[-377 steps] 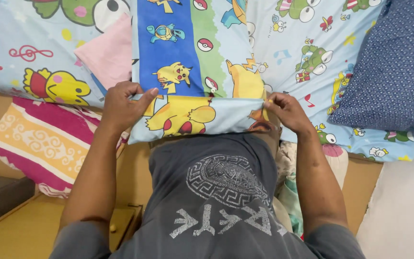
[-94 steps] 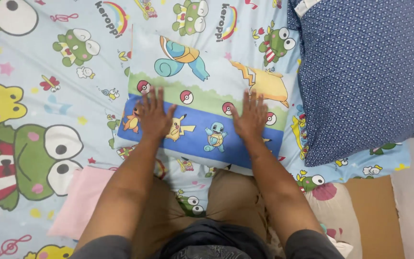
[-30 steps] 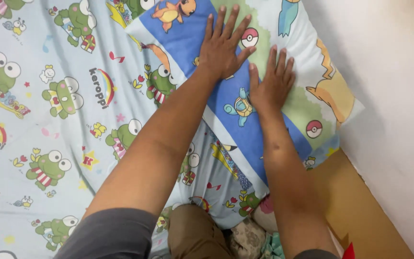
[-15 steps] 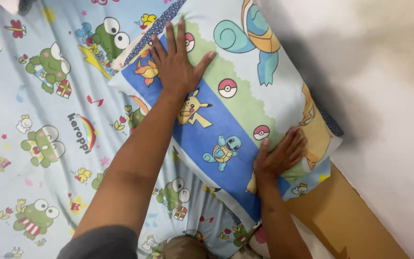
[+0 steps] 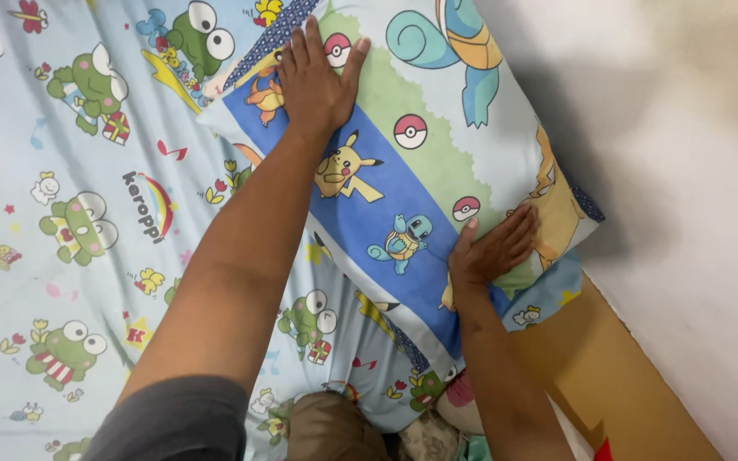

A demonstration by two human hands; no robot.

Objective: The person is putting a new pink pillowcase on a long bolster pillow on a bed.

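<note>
Cartoon-print pillow (image 5: 437, 145) lies on the bed sheet (image 5: 87, 222), against the wall (image 5: 685, 171). Judged soft and light, best gripped at its corners. Left hand (image 5: 316, 81) and right hand (image 5: 493, 252) press flat, fingers spread, well apart.

Left hand (image 5: 316, 78): arm fully extended, palm down, fingers together and flat. Right hand (image 5: 493, 253): forearm extended, palm down, fingers spread slightly, nearer the body.
</note>
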